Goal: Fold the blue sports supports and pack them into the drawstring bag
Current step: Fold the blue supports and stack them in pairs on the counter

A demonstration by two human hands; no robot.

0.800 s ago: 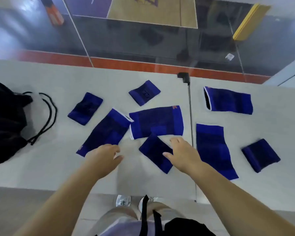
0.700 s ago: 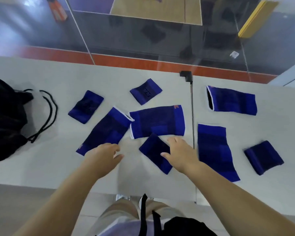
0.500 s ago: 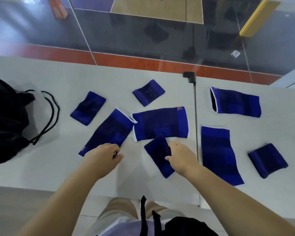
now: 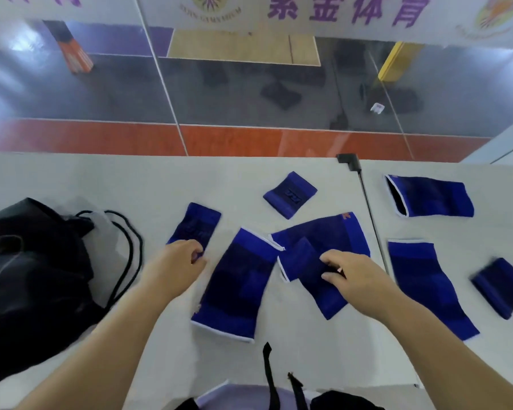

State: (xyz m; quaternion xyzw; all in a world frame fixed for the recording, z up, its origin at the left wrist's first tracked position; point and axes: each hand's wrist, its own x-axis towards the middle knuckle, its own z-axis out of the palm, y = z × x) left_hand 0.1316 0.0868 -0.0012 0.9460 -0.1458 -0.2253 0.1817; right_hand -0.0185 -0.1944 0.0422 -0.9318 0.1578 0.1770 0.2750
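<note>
Several blue sports supports lie scattered on the white table (image 4: 71, 179). My left hand (image 4: 175, 263) pinches the near end of a small blue wristband (image 4: 197, 224) left of centre. My right hand (image 4: 354, 276) pinches another small blue support (image 4: 304, 266), which overlaps a wider knee support (image 4: 335, 230). Between my hands lies a long blue support (image 4: 240, 284) with white edging. The black drawstring bag (image 4: 27, 276) sits at the left, its cords (image 4: 129, 255) looped on the table.
Further blue supports: a small one (image 4: 290, 193) at the back centre, a sleeve (image 4: 433, 196) at the back right, a long one (image 4: 421, 281) and a small one (image 4: 501, 287) at the right. A seam (image 4: 372, 229) splits the table. Glass wall behind.
My left hand has moved left and forward from the long support onto the small wristband. My right hand has closed on the small support and shifted it onto the wider one.
</note>
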